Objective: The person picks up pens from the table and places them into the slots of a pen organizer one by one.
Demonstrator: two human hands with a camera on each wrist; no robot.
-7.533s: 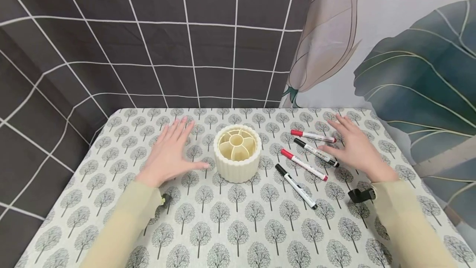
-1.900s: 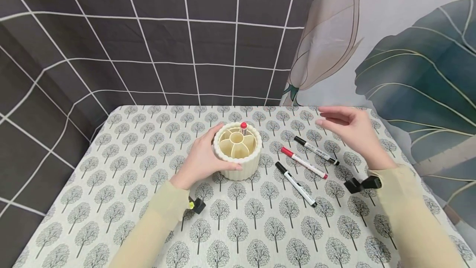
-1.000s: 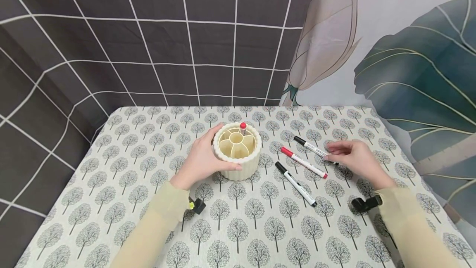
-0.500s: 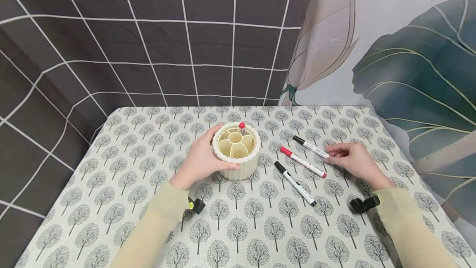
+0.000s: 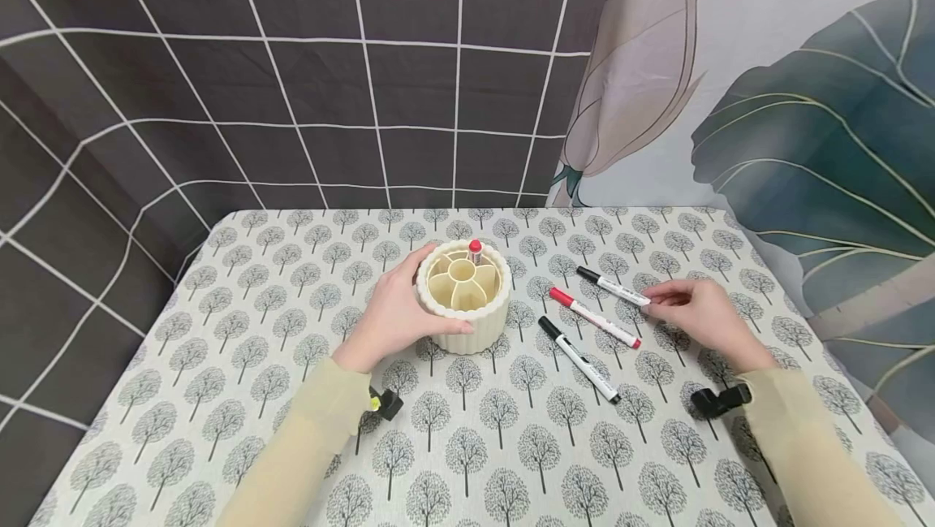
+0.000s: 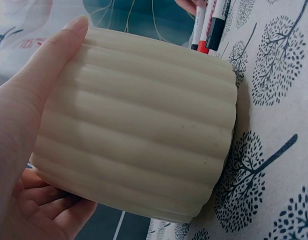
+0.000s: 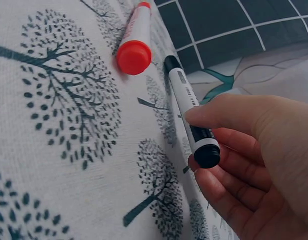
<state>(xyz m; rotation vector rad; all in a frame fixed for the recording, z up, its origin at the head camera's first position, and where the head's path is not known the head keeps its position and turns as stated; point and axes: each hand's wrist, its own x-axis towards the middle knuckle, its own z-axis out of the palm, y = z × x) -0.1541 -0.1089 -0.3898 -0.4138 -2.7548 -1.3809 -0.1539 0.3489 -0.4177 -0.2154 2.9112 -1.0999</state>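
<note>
Black-capped marker (image 5: 612,287): white barrel, lying on the tree-print tablecloth (image 5: 219,365) right of the holder; the right hand (image 5: 694,312) is pinching its rear end between thumb and fingers. The right wrist view is showing the black end plug (image 7: 207,154) against the fingertips, hidden in the head view.

Ribbed cream holder (image 5: 463,295): round, compartmented, a red-capped marker (image 5: 475,248) standing in a far slot. The left hand (image 5: 390,316) is curling around its side; the left wrist view is showing the thumb (image 6: 54,55) lying along the ribs.

Loose nearby: a red-capped marker (image 5: 593,317) and another black-capped marker (image 5: 579,359), lying between holder and right hand.
</note>
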